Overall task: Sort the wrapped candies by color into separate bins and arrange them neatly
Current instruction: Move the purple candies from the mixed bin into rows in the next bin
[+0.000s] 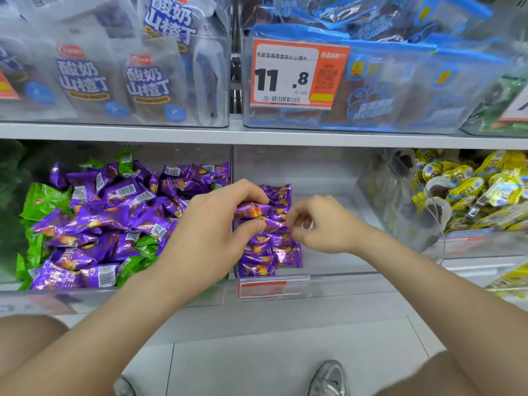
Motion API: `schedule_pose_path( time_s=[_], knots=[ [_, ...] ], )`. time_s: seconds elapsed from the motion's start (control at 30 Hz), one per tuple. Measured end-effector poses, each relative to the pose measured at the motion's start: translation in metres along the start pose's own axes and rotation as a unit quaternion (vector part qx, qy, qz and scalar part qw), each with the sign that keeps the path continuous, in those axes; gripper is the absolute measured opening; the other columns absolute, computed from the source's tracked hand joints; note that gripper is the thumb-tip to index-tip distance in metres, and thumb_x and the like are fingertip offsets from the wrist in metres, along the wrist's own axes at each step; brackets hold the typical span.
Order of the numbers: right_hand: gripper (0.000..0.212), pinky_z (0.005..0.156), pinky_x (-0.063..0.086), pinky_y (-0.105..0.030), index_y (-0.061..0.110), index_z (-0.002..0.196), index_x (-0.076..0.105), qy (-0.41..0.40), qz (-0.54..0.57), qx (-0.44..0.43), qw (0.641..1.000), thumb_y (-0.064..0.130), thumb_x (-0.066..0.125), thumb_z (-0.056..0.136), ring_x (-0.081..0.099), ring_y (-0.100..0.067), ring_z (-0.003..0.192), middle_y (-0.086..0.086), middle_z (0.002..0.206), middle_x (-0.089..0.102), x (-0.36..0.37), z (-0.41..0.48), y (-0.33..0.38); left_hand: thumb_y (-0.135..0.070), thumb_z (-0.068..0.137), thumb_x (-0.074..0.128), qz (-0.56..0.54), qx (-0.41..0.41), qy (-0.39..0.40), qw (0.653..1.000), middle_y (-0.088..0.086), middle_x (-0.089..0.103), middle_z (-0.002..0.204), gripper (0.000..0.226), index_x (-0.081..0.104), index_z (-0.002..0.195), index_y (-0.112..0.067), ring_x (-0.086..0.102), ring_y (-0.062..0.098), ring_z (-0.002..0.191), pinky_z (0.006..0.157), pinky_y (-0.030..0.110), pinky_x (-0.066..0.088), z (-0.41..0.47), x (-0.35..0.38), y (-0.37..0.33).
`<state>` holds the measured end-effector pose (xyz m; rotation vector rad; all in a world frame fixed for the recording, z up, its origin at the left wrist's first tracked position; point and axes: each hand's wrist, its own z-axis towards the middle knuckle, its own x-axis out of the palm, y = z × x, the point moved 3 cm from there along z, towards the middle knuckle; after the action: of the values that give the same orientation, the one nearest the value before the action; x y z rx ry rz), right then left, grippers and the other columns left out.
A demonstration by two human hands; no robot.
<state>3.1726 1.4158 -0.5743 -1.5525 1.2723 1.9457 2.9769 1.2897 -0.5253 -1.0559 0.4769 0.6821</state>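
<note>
Left grip (pixel 211 224) pinched one purple candy (pixel 251 210) | right grip (pixel 323 224) curled at purple stack (pixel 274 250), hold unclear | middle bin (pixel 337 264) of three.

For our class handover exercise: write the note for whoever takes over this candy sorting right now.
Left hand pinches a purple candy over the middle bin.
Right hand, fingers curled, is at the purple row there; grip unclear.
Done: a neat purple row lies in that bin.
To do: the left bin holds loose purple candies mixed with green candies; separate them.
</note>
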Motion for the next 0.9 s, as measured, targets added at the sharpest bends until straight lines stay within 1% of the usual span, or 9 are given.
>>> schedule_pose_path(
  time_s=[0.07, 0.17, 0.27, 0.37, 0.5, 0.63, 0.73, 0.8, 0.9],
  knots=[
    [0.022, 0.073, 0.055, -0.032, 0.023, 0.096, 0.079, -0.024, 0.175, 0.026, 0.984, 0.029, 0.058, 0.09, 0.071, -0.015, 0.078, 0.001, 0.086, 0.077, -0.015, -0.007, 0.012, -0.028, 0.09, 0.08, -0.005, 0.001, -0.004, 1.0, -0.024, 0.07, 0.104, 0.026, 0.067, 0.112, -0.033, 0.067, 0.001, 0.103, 0.089, 0.028, 0.052, 0.0, 0.0, 0.0],
    [0.043, 0.07, 0.057, -0.038, 0.01, 0.124, 0.072, 0.096, 0.459, 0.066, 0.881, 0.043, 0.051, 0.106, 0.07, -0.034, 0.086, -0.021, 0.109, 0.074, -0.021, -0.024, 0.038, -0.025, 0.089, 0.081, -0.021, 0.017, -0.006, 1.0, -0.022, 0.071, 0.102, 0.026, 0.068, 0.111, -0.03, 0.068, 0.001, 0.102, 0.087, 0.028, 0.053, -0.001, -0.001, -0.004],
    [0.049, 0.061, 0.051, -0.03, -0.003, 0.122, 0.067, 0.163, 0.492, 0.06, 0.853, 0.041, 0.051, 0.107, 0.062, -0.026, 0.075, -0.022, 0.103, 0.07, -0.016, -0.033, 0.053, -0.022, 0.085, 0.086, -0.036, 0.048, -0.01, 0.998, -0.019, 0.073, 0.099, 0.026, 0.072, 0.107, -0.026, 0.069, 0.003, 0.1, 0.086, 0.022, 0.053, -0.001, -0.002, -0.011],
    [0.041, 0.068, 0.05, -0.029, -0.006, 0.12, 0.068, 0.141, 0.535, 0.067, 0.831, 0.026, 0.068, 0.095, 0.054, -0.017, 0.068, -0.018, 0.097, 0.06, -0.016, -0.033, 0.046, -0.026, 0.079, 0.089, -0.031, 0.049, -0.008, 0.998, -0.019, 0.074, 0.096, 0.029, 0.076, 0.105, -0.026, 0.07, 0.004, 0.096, 0.084, 0.018, 0.052, -0.001, -0.004, -0.011],
    [0.021, 0.069, 0.057, -0.029, 0.005, 0.111, 0.078, 0.073, 0.473, 0.09, 0.874, 0.01, 0.077, 0.09, 0.063, -0.021, 0.073, -0.015, 0.091, 0.071, -0.024, -0.032, 0.021, -0.026, 0.089, 0.081, 0.031, 0.041, -0.009, 0.999, -0.016, 0.073, 0.103, 0.027, 0.076, 0.115, -0.029, 0.064, 0.002, 0.094, 0.086, 0.006, 0.041, -0.001, -0.002, -0.002],
    [0.025, 0.079, 0.062, -0.031, 0.013, 0.108, 0.079, 0.066, 0.291, 0.086, 0.951, -0.002, 0.079, 0.088, 0.072, -0.02, 0.081, -0.014, 0.101, 0.076, -0.019, -0.032, -0.005, -0.038, 0.093, 0.072, 0.094, 0.034, -0.014, 0.995, -0.015, 0.067, 0.106, 0.023, 0.072, 0.116, -0.035, 0.054, 0.013, 0.1, 0.09, 0.024, 0.039, -0.002, -0.001, 0.005],
    [0.024, 0.081, 0.061, -0.033, 0.021, 0.099, 0.081, 0.084, 0.163, 0.06, 0.981, 0.011, 0.09, 0.08, 0.072, -0.015, 0.083, -0.001, 0.092, 0.079, -0.008, -0.025, -0.015, -0.042, 0.093, 0.071, 0.11, 0.029, -0.006, 0.993, -0.015, 0.066, 0.107, 0.022, 0.07, 0.115, -0.038, 0.055, 0.017, 0.102, 0.092, 0.036, 0.044, -0.002, 0.001, 0.006],
    [0.025, 0.071, 0.054, -0.023, 0.026, 0.095, 0.082, 0.097, 0.1, 0.051, 0.989, 0.019, 0.094, 0.074, 0.066, 0.0, 0.07, 0.01, 0.084, 0.078, -0.002, -0.02, -0.017, -0.042, 0.093, 0.07, 0.11, 0.032, -0.005, 0.993, -0.014, 0.066, 0.107, 0.022, 0.07, 0.115, -0.038, 0.057, 0.018, 0.101, 0.091, 0.04, 0.046, -0.003, 0.001, 0.006],
    [0.027, 0.062, 0.044, -0.014, 0.032, 0.091, 0.081, 0.126, 0.055, 0.047, 0.989, 0.026, 0.097, 0.07, 0.062, 0.002, 0.058, 0.012, 0.084, 0.074, 0.007, -0.017, -0.018, -0.043, 0.093, 0.07, 0.106, 0.03, -0.007, 0.994, -0.015, 0.066, 0.107, 0.021, 0.069, 0.114, -0.038, 0.058, 0.018, 0.101, 0.091, 0.042, 0.048, -0.002, 0.001, 0.006]
  ],
)
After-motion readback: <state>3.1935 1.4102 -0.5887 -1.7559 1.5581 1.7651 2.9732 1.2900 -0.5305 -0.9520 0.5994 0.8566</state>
